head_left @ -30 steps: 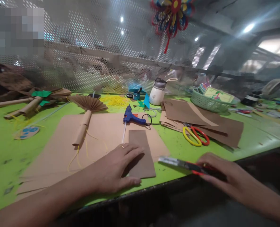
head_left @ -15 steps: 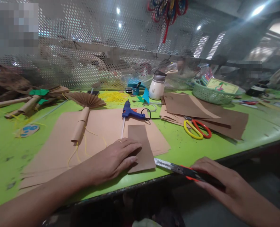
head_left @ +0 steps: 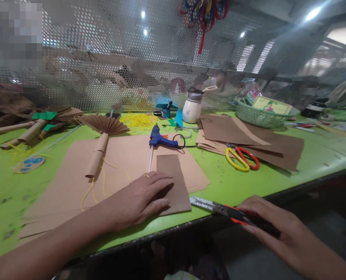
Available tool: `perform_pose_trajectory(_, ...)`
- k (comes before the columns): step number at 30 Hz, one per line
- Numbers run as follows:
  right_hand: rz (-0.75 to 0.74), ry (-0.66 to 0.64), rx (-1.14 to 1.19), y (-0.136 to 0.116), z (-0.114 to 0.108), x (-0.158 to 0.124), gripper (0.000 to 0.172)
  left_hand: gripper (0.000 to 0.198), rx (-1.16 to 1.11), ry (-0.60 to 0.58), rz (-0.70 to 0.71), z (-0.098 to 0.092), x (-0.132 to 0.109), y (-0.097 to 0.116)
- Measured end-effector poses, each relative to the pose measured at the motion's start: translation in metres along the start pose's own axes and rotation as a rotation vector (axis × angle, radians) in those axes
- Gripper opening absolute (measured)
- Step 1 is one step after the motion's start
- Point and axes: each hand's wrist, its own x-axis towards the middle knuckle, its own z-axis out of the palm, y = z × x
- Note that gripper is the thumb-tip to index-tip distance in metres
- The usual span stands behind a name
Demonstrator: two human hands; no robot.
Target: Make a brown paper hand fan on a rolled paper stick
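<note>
My left hand lies flat with fingers stretched over the left side of a folded-looking brown paper piece. That piece rests partly on larger tan paper sheets and partly on the green table. In my right hand is a box cutter with a black and orange handle, its blade out and pointing left. The blade tip sits beside the paper's lower right edge. Just beyond the paper lies a blue glue gun with a white glue stick. A rolled paper tube with a pleated fan and yellow strings lies left.
Scissors with yellow and red handles lie by a stack of brown paper. Behind are a white jar and a green basket. Paper tubes lie far left. The table's dark front edge runs below my hands.
The whole view has shifted slightly, moving the scene a little left. Both hands, the paper and the box cutter keep nearly the same positions relative to each other.
</note>
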Motion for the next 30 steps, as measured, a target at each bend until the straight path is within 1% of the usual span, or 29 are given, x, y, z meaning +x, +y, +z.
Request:
perform_pose_trajectory(6,-0.004,-0.005,0.015,-0.001,0.003,0.000,0.023,0.043,-0.015,0.027,0.002,0.000,0.000,0.000)
perform_pose_trajectory(10,-0.026,-0.059,0.035,-0.007,0.002,0.007,0.022,0.037,-0.013,0.027,0.011,0.000,0.001,-0.001)
perform_pose_trajectory(14,-0.093,-0.098,0.038,-0.016,-0.001,0.028,0.023,0.035,-0.038,0.017,0.021,-0.002,0.003,-0.002)
perform_pose_trajectory(17,-0.152,-0.127,0.008,-0.022,-0.003,0.046,0.019,0.035,-0.045,0.028,0.046,-0.003,0.005,-0.002)
perform_pose_trajectory(22,-0.258,-0.177,-0.009,-0.023,-0.002,0.067,0.021,0.034,-0.024,0.040,0.066,0.000,0.006,-0.002)
perform_pose_trajectory(26,-0.263,-0.206,-0.018,-0.019,0.001,0.066,0.024,0.034,0.087,0.039,0.061,0.005,0.006,-0.003)
perform_pose_trajectory(30,-0.284,-0.206,-0.062,-0.018,0.002,0.057,0.026,0.036,0.117,0.024,0.072,0.007,0.006,-0.004)
